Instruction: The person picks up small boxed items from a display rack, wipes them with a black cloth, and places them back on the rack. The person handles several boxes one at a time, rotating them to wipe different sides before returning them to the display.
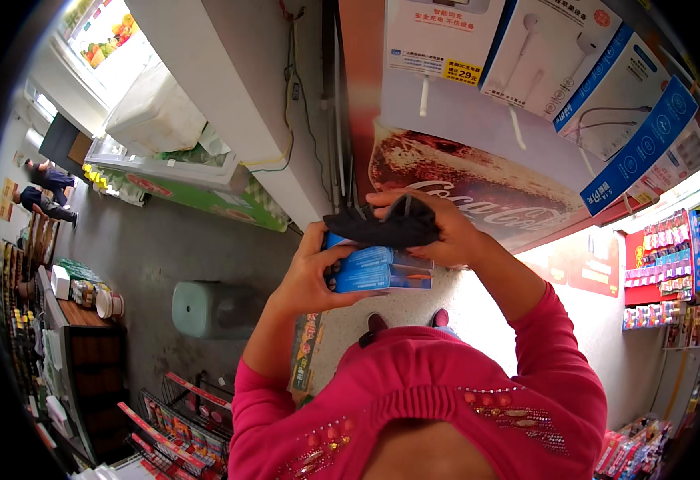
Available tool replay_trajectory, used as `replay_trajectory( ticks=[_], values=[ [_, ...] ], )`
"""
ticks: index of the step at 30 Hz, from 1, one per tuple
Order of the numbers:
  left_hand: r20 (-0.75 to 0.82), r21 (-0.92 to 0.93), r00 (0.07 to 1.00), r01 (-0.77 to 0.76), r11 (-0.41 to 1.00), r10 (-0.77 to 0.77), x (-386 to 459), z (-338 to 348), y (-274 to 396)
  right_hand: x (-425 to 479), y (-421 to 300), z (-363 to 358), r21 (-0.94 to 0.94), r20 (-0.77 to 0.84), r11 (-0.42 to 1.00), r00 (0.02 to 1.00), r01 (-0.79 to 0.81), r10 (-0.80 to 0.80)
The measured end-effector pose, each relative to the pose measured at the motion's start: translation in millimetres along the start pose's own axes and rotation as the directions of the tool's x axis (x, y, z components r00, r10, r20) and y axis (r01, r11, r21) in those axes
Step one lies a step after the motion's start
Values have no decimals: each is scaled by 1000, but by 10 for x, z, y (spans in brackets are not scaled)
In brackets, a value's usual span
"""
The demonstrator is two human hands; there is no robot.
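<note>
My left hand (317, 273) grips a small stack of blue-and-white boxes (362, 269) from the side, thumb over them and fingers beneath. A crumpled black cloth (386, 225) lies against the top of the stack, with my right hand (446, 225) closed round it. Just beyond my hands stands a panel with a Coca-Cola picture (476, 174). Packaged chargers, earphones (541, 54) and a cable (613, 99) hang on white hooks at its upper part.
A pale green plastic stool (197, 309) stands on the floor at left. Beyond it is a chest freezer (206, 195) bearing a foam box (155, 111). Wire racks (176, 420) stand at lower left, stocked shelves (661, 270) at right. Two people (47, 192) are far off at left.
</note>
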State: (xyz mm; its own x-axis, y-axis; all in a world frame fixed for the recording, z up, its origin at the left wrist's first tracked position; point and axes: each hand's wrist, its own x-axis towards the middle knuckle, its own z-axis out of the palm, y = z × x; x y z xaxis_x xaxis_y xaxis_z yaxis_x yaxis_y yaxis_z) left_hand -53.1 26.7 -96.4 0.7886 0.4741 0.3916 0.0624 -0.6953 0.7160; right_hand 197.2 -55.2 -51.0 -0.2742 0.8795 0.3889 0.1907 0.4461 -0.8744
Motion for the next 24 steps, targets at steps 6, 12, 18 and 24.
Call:
replay_trajectory(
  ticks=[6, 12, 18, 24],
  values=[
    [47, 0, 999, -15, 1000, 15, -54, -17, 10, -169, 111, -15, 127, -222, 910, 883, -394, 413],
    [39, 95, 999, -37, 995, 33, -85, -244, -4, -77, 283, -290, 920, -289, 389, 600, -41, 746],
    [-10, -21, 996, 84, 996, -84, -361, -194, -145, -302, 721, 84, -548, -647, 781, 744, -299, -169],
    [40, -2, 993, 110, 994, -110, -414, -229, -45, -180, 208, 56, -880, -127, 462, 992, -112, -2]
  ],
)
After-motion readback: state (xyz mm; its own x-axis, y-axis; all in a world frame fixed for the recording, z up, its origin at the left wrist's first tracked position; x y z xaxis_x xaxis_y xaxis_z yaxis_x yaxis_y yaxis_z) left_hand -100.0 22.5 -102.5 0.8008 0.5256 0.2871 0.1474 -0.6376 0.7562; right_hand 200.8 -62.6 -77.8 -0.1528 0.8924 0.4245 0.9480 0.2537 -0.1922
